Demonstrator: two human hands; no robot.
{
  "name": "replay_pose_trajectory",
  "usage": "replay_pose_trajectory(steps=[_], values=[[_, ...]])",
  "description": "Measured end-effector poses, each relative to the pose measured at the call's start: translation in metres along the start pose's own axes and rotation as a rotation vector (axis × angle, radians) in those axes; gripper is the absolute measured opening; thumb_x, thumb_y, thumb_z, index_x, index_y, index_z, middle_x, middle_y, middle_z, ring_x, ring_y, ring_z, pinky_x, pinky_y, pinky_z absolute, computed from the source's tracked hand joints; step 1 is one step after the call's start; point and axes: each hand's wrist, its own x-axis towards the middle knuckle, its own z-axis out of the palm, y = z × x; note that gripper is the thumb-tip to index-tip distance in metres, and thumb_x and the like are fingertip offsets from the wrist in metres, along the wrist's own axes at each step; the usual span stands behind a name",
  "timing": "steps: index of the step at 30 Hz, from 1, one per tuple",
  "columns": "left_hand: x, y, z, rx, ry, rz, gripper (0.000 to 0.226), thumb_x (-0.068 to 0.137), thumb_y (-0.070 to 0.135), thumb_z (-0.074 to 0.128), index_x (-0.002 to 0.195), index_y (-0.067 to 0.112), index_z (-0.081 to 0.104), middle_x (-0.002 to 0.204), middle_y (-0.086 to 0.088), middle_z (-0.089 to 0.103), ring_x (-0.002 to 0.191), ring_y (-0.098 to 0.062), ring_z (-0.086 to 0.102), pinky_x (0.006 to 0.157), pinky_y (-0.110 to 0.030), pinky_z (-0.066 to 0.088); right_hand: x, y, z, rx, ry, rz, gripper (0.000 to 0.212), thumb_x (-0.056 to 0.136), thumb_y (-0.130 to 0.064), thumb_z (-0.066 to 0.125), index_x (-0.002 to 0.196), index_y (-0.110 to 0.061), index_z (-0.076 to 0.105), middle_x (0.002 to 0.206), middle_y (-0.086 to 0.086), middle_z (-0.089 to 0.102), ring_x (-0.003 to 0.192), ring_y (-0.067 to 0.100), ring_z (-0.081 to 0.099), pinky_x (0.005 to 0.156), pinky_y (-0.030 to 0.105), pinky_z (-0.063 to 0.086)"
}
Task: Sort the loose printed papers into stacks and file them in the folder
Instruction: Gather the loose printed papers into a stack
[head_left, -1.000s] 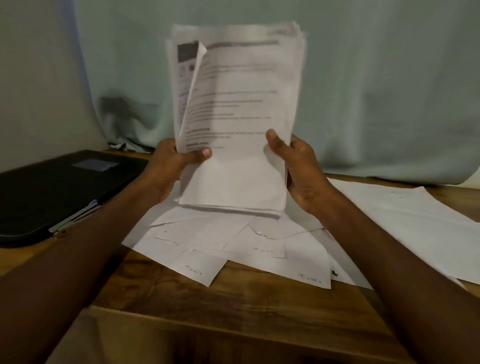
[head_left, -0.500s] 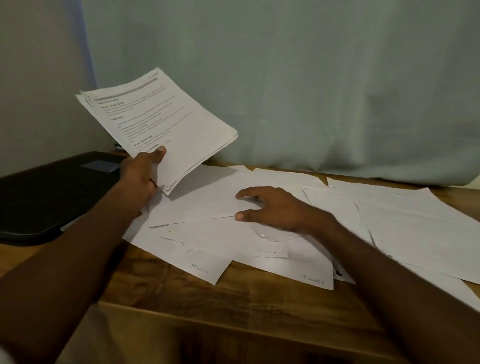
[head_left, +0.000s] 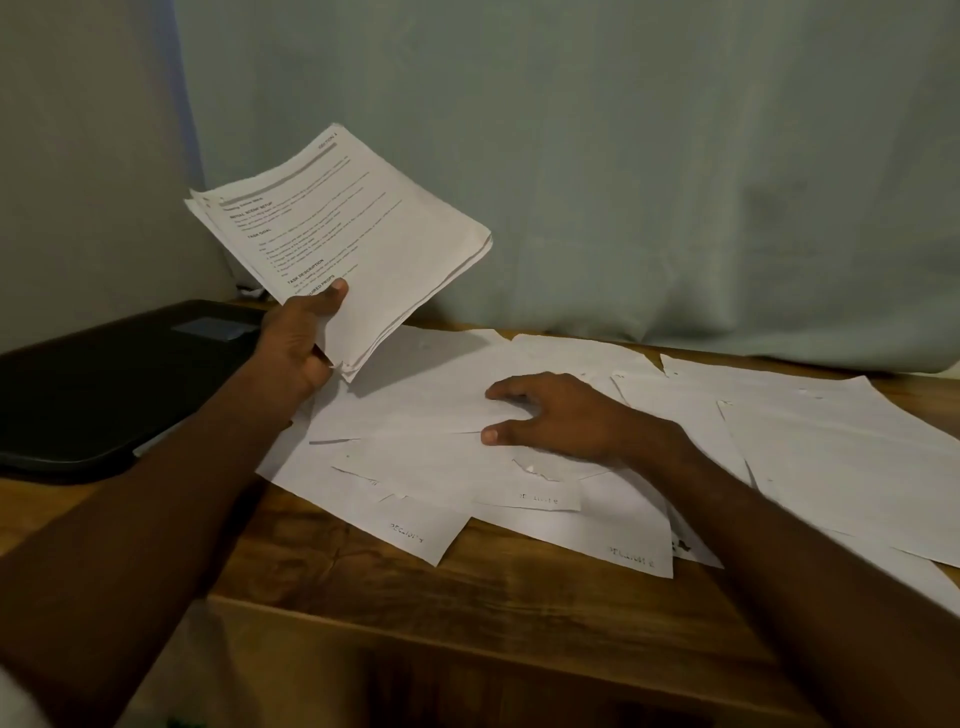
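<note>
Held in left hand (head_left: 296, 345), thumb pressed on top: thick stack of printed sheets (head_left: 343, 244), tilted above far left of wooden table (head_left: 519, 587). Right hand (head_left: 550, 415) spread flat on thin, overlapping loose papers (head_left: 841, 462). Matte black folder (head_left: 104, 384) lay closed, left.

Left hand (head_left: 298, 345) holds a paper stack (head_left: 358, 244); right hand (head_left: 556, 415) apparently presses loose sheets (head_left: 571, 514).
</note>
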Motion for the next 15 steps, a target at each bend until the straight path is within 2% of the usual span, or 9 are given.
replay_pose_trajectory(steps=[2, 4, 6, 9, 10, 12, 14, 15], values=[[-0.004, 0.000, 0.005, -0.016, -0.031, -0.007, 0.051, 0.096, 0.007, 0.068, 0.144, 0.015, 0.056, 0.138, -0.007, 0.066, 0.122, -0.027, 0.065, 0.096, -0.042, 0.057, 0.002, 0.000, -0.004, 0.035, 0.063, -0.036, 0.047, 0.085, -0.050, 0.078, 0.128, -0.034, 0.069, 0.134, -0.014, 0.065, 0.116, 0.006, 0.057, 0.104, 0.032, 0.047], [-0.005, 0.001, 0.007, -0.049, -0.050, 0.008, 0.053, 0.094, 0.007, 0.069, 0.145, 0.015, 0.056, 0.137, -0.007, 0.067, 0.124, -0.029, 0.064, 0.092, -0.042, 0.059, 0.003, 0.002, -0.012, 0.038, 0.073, -0.100, 0.030, 0.086, -0.028, 0.082, 0.115, -0.031, 0.077, 0.120, -0.017, 0.071, 0.108, 0.004, 0.062, 0.098, 0.028, 0.049], [-0.008, 0.005, 0.009, -0.091, -0.083, 0.055, 0.054, 0.095, 0.006, 0.068, 0.146, 0.015, 0.054, 0.138, -0.007, 0.066, 0.123, -0.030, 0.065, 0.090, -0.044, 0.061, 0.002, 0.011, -0.023, 0.013, 0.114, -0.161, 0.026, 0.084, -0.008, 0.082, 0.103, -0.026, 0.081, 0.117, -0.013, 0.074, 0.110, 0.005, 0.064, 0.099, 0.026, 0.048], [-0.010, 0.009, 0.009, -0.159, -0.168, 0.052, 0.050, 0.099, 0.006, 0.061, 0.147, 0.018, 0.052, 0.141, -0.007, 0.064, 0.120, -0.029, 0.066, 0.090, -0.049, 0.061, -0.001, 0.037, -0.039, 0.025, 0.274, -0.115, 0.032, 0.080, 0.009, 0.075, 0.076, -0.022, 0.082, 0.111, -0.009, 0.075, 0.110, 0.010, 0.068, 0.097, 0.034, 0.053], [-0.009, 0.008, 0.009, -0.175, -0.178, 0.044, 0.051, 0.099, 0.005, 0.062, 0.148, 0.017, 0.052, 0.143, -0.008, 0.062, 0.125, -0.030, 0.064, 0.097, -0.051, 0.057, -0.001, 0.045, -0.043, 0.010, 0.328, -0.080, 0.033, 0.080, 0.010, 0.075, 0.074, -0.023, 0.081, 0.111, -0.007, 0.075, 0.109, 0.013, 0.068, 0.098, 0.036, 0.053], [-0.008, 0.006, 0.009, -0.162, -0.192, 0.026, 0.054, 0.097, 0.004, 0.065, 0.148, 0.015, 0.052, 0.145, -0.010, 0.061, 0.133, -0.032, 0.058, 0.110, -0.055, 0.047, -0.001, 0.053, -0.047, -0.035, 0.410, -0.029, 0.026, 0.083, 0.002, 0.077, 0.082, -0.023, 0.081, 0.111, -0.005, 0.075, 0.109, 0.014, 0.067, 0.100, 0.033, 0.050], [-0.011, 0.004, 0.014, -0.105, -0.202, 0.011, 0.055, 0.095, 0.003, 0.066, 0.147, 0.014, 0.053, 0.143, -0.009, 0.062, 0.132, -0.030, 0.059, 0.108, -0.051, 0.050, -0.002, 0.047, -0.042, -0.033, 0.439, -0.035, 0.013, 0.091, -0.015, 0.076, 0.099, -0.024, 0.080, 0.114, -0.010, 0.072, 0.110, 0.010, 0.063, 0.097, 0.015, 0.043], [-0.013, 0.003, 0.016, -0.080, -0.196, 0.011, 0.054, 0.095, 0.002, 0.066, 0.146, 0.013, 0.054, 0.140, -0.008, 0.064, 0.129, -0.029, 0.061, 0.103, -0.046, 0.054, -0.002, 0.039, -0.038, -0.030, 0.420, -0.048, 0.015, 0.093, -0.027, 0.074, 0.108, -0.028, 0.077, 0.116, -0.014, 0.070, 0.111, 0.008, 0.060, 0.095, 0.008, 0.038]])
